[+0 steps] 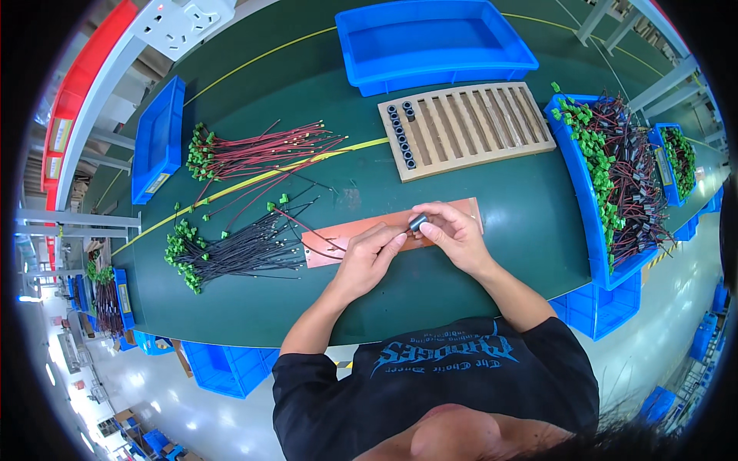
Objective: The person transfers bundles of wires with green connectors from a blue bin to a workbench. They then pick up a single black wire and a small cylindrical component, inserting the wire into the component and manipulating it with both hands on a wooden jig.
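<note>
Head view: dark cylinder (417, 223) pinched in right hand (457, 237); left hand (370, 258) adjacent, gripping wires (318, 236).

Black shirt (438, 399) — blue lettering (450, 352) across the chest | left blue bin (171, 127) — pale label (157, 183), unreadably small | red strip (84, 81) — pale labels (59, 136), likewise

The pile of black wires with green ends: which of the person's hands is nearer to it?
The left hand: it is to the right of the pile of black wires. The right hand, holding a dark cylinder, is farther to the right.
</note>
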Tool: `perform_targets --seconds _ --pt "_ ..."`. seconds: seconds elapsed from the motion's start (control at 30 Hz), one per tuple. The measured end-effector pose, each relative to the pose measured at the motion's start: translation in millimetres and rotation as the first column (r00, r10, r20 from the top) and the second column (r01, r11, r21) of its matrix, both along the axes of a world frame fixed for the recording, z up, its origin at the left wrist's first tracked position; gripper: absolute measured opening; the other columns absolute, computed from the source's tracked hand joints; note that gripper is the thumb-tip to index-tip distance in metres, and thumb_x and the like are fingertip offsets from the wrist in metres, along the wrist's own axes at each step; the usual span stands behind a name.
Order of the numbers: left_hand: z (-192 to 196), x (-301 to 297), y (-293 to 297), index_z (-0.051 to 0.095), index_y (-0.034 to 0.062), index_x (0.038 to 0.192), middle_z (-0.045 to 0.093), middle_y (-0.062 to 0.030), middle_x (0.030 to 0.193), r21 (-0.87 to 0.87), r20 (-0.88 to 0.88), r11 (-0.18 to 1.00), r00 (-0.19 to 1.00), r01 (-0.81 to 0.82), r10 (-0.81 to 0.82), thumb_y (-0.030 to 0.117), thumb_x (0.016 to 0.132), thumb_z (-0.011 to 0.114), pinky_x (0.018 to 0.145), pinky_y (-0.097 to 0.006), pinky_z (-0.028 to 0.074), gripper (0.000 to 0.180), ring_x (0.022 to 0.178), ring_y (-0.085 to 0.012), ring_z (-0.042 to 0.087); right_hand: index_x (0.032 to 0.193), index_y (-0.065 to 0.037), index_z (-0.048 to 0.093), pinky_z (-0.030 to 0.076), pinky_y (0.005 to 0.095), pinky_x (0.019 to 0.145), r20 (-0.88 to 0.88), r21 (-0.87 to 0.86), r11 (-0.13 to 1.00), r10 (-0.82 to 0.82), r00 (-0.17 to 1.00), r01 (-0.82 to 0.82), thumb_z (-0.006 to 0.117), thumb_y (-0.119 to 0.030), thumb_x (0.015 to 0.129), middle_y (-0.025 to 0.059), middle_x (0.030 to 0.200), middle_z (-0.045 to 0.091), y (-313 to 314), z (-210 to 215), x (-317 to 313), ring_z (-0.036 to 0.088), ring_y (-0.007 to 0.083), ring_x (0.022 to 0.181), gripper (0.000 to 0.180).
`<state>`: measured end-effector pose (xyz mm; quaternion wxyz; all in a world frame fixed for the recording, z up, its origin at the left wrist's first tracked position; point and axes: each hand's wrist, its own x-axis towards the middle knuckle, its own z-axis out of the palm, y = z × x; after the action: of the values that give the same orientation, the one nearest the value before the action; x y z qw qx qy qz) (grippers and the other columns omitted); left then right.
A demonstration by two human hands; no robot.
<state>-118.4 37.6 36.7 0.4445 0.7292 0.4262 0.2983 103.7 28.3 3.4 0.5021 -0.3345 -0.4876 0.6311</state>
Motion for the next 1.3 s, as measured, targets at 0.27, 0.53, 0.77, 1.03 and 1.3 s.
perform_targets --seconds 0.27,0.53,0.77,1.03,1.3 --pt "-9.4 -1.3 -6.0 0.055 0.0004 0.128 0.074 -0.0126 0.089 -0.108 0.084 0.994 0.995 -0.036 0.045 0.001 0.1 0.067 0.078 -0.032 0.056 0.03 0.083 -0.0201 0.073 0.15 -0.001 0.048 0.058 0.0328 0.097 -0.051 0.016 0.999 0.033 0.998 -0.033 0.062 -0.001 0.104 0.0113 0.126 0.066 -4.0 2.0 -10.0 0.067 0.0171 0.113 0.048" --pt "-11.5 -1.7 -5.1 0.039 0.002 0.146 0.075 -0.0144 0.094 -0.158 0.202 0.987 0.979 0.026 0.006 -0.008 0.099 0.063 0.085 -0.032 0.059 0.054 0.09 -0.0191 0.074 0.151 -0.002 0.051 0.059 0.0315 0.093 -0.044 -0.012 0.999 -0.03 0.999 0.029 0.061 -0.001 0.104 0.0105 0.12 0.069 -14.0 9.1 -15.8 0.068 0.0156 0.107 0.048" --pt "-11.1 -1.6 -6.7 0.035 0.0034 0.154 0.073 -0.0111 0.092 -0.114 0.161 0.993 0.987 0.018 0.0 -0.006 0.1 0.064 0.085 -0.032 0.058 0.062 0.089 -0.017 0.073 0.15 -0.004 0.055 0.06 0.0303 0.087 0.252 0.231 0.972 -0.096 0.963 0.036 0.06 -0.002 0.105 0.01 0.116 0.071 -14.8 3.6 -17.4 0.07 0.0147 0.098 0.046" --pt "-4.1 -2.2 -6.7 0.034 0.0033 0.157 0.07 -0.0107 0.1 -0.043 0.162 0.998 0.986 0.05 -0.043 -0.005 0.106 0.048 0.088 -0.031 0.057 0.054 0.095 -0.0161 0.07 0.148 0.0 0.056 0.058 0.0276 0.087 0.039 0.072 0.996 -0.057 0.998 0.054 0.054 -0.008 0.11 0.008 0.116 0.069 -15.8 0.7 -19.5 0.067 0.0111 0.095 0.039" --pt "-2.0 10.1 -14.5 0.04 0.0019 0.154 0.071 -0.0086 0.092 0.123 0.071 0.992 0.997 -0.037 0.028 -0.002 0.106 0.051 0.083 -0.028 0.053 0.049 0.086 -0.0138 0.067 0.151 -0.002 0.054 0.055 0.0284 0.086 -0.192 -0.027 1.0 -0.009 0.981 0.003 0.052 -0.012 0.111 0.0067 0.118 0.065 -14.5 -10.2 -26.1 0.064 0.0116 0.096 0.041"
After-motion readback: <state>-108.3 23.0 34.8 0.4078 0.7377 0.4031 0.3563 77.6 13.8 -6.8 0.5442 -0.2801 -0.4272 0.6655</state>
